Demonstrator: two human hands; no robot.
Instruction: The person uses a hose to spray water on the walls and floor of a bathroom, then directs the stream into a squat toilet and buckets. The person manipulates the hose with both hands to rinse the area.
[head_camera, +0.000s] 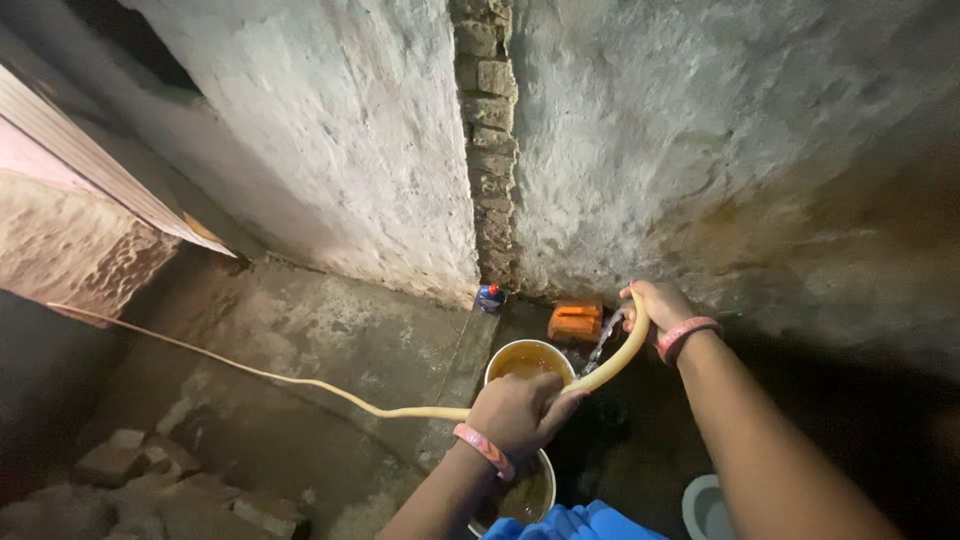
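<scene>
My left hand (520, 410) grips a pale yellow hose (330, 387) that trails off to the left across the concrete floor. My right hand (658, 305) holds the same hose near its end, bent in an arc, and water pours from that end. The stream falls beside a yellow-rimmed bucket (507, 358) of brownish water, which sits under my left hand. Both wrists wear pink bangles.
An orange block-like object (575, 322) and a small blue and red bottle (490, 297) sit at the foot of the plastered wall. Broken bricks (170, 480) lie at lower left. A white rounded object (705, 508) shows at the bottom right. Blue cloth (565, 523) is at the bottom edge.
</scene>
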